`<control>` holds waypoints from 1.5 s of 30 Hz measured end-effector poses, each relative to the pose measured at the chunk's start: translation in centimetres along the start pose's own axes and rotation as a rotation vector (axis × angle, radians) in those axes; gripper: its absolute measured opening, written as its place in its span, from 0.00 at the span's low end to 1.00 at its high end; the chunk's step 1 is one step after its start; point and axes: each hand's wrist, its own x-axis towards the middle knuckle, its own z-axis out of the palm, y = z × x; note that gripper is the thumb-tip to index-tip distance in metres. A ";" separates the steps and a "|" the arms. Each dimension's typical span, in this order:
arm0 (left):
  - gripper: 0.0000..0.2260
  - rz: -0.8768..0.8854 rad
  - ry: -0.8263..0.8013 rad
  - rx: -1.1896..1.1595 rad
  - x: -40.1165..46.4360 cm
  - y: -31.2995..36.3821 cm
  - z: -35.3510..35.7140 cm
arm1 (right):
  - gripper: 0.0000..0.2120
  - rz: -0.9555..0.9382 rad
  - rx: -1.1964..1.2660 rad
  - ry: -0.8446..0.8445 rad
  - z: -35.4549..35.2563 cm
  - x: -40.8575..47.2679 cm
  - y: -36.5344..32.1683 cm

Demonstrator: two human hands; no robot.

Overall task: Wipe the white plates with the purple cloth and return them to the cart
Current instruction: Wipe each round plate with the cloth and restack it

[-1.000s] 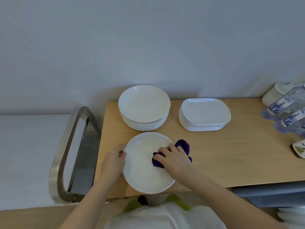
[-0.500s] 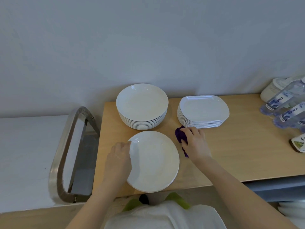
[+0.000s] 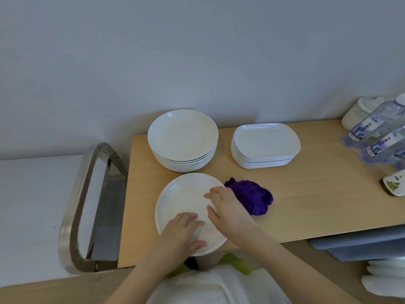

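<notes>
A single round white plate point(image 3: 184, 200) lies at the front of the wooden cart top point(image 3: 306, 205). My left hand point(image 3: 182, 232) rests on its near part, fingers and thumb flat on the surface. Across the plate's right rim lies my right hand point(image 3: 228, 210), its fingers reaching onto the plate. The crumpled purple cloth point(image 3: 252, 196) sits loose on the wood just right of the plate, partly behind my right hand. Neither hand holds it. Behind stand a stack of round white plates point(image 3: 183, 139) and a stack of rectangular white plates point(image 3: 265, 143).
The cart's metal handle point(image 3: 87, 207) loops off the left end. Water bottles point(image 3: 372, 132) and a white item stand at the far right, with a small packet point(image 3: 394, 185) near the right edge. More white dishes point(image 3: 385, 279) sit on a lower level at bottom right.
My right hand let go of the purple cloth beside the plate and came back onto the plate's right side. The left hand slid from the left rim to the plate's near part.
</notes>
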 end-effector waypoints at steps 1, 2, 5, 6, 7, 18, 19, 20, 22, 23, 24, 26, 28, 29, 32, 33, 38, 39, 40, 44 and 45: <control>0.26 0.015 -0.008 -0.003 -0.2 -0.1 0.0 | 0.18 -0.001 -0.029 -0.089 0.7 -0.1 -0.2; 0.29 0.036 -0.025 0.004 -0.4 -0.3 0.0 | 0.19 0.012 -0.080 -0.159 1.5 -0.2 0.0; 0.37 0.092 -0.103 0.044 -0.9 -0.6 0.1 | 0.21 0.047 -0.231 -0.246 2.5 -0.1 0.3; 0.37 0.107 -0.117 0.074 -1.0 -0.7 0.1 | 0.21 0.046 -0.255 -0.255 2.6 -0.1 0.5; 0.35 0.117 -0.112 0.101 -1.1 -0.7 0.1 | 0.21 0.036 -0.270 -0.260 2.7 -0.2 0.6; 0.31 0.154 0.147 0.257 -1.6 -0.7 -0.9 | 0.26 0.165 -0.239 0.053 1.2 0.0 1.5; 0.32 0.135 0.161 0.281 -1.6 -0.7 -0.9 | 0.27 0.205 -0.222 0.053 1.3 0.2 1.7; 0.34 0.120 0.178 0.302 -1.5 -0.7 -0.9 | 0.27 0.232 -0.224 0.043 1.3 0.4 1.9; 0.36 0.098 0.200 0.324 -1.4 -0.8 -0.9 | 0.23 0.215 -0.314 -0.063 1.2 0.8 2.3; 0.36 0.095 0.206 0.324 -1.5 -0.8 -0.9 | 0.21 0.188 -0.348 -0.101 1.2 1.1 2.6; 0.35 0.099 0.216 0.322 -1.5 -1.0 -0.8 | 0.18 0.170 -0.363 -0.117 1.2 1.4 2.8; 0.33 0.126 0.226 0.317 -1.7 -1.3 -0.7 | 0.14 0.184 -0.397 -0.143 1.0 2.2 2.9; 0.29 0.173 0.230 0.312 -1.9 -1.6 -0.6 | 0.11 0.260 -0.390 -0.155 0.9 2.8 2.8; 0.27 0.197 0.234 0.311 -2.0 -1.7 -0.6 | 0.11 0.306 -0.357 -0.156 0.8 3.0 2.7; 0.19 0.266 0.254 0.309 -2.3 -1.9 -0.4 | 0.12 0.431 -0.231 -0.160 0.6 3.4 2.3; 0.17 0.282 0.263 0.304 -2.4 -2.0 -0.4 | 0.12 0.442 -0.216 -0.157 0.5 3.5 2.2; 0.18 0.294 0.279 0.289 -2.6 -1.9 -0.7 | 0.11 0.501 -0.094 -0.121 -0.2 3.7 1.3; 0.18 0.294 0.282 0.283 -2.6 -1.8 -0.8 | 0.11 0.530 -0.028 -0.117 -0.5 3.7 1.2; 0.18 0.294 0.290 0.274 -2.6 -1.6 -0.9 | 0.12 0.548 0.024 -0.107 -0.6 3.7 1.1; 0.18 0.282 0.304 0.228 -2.5 -1.2 -1.2 | 0.13 0.531 0.065 -0.117 -1.3 3.5 1.6; 0.17 0.280 0.296 0.219 -2.5 -1.2 -1.2 | 0.13 0.523 0.087 -0.116 -1.5 3.4 1.7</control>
